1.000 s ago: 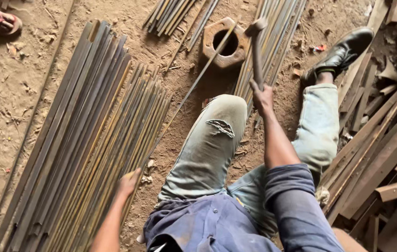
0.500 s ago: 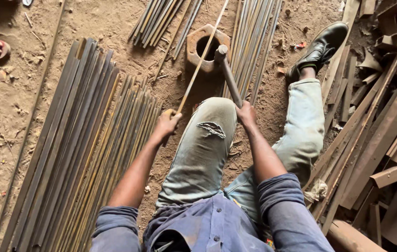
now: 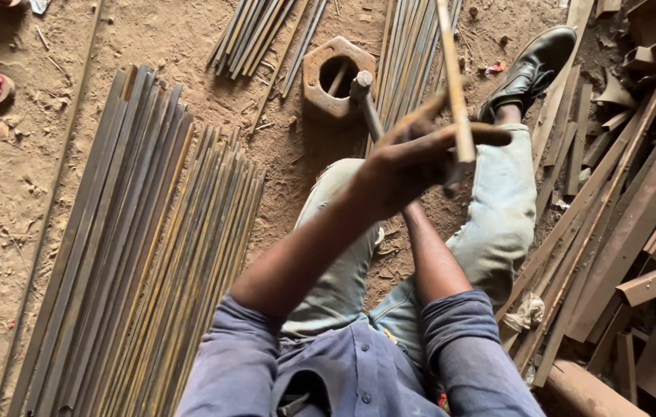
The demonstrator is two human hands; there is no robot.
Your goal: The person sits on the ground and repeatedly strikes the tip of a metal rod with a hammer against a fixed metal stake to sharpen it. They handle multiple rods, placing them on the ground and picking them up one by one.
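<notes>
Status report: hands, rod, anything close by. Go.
Left hand raised, gripping thin metal rod. Right hand hidden behind it; hammer head over hexagonal block. Rod bundles alongside left leg.

Left hand (image 3: 413,150) raised, fingers pinched, right hand apparently hidden behind it

From my view, the hexagonal block (image 3: 337,76) lies on the floor at twelve o'clock, strip bundles (image 3: 135,255) at nine, scrap lengths (image 3: 637,224) at three, shoe (image 3: 532,68) at one.
</notes>
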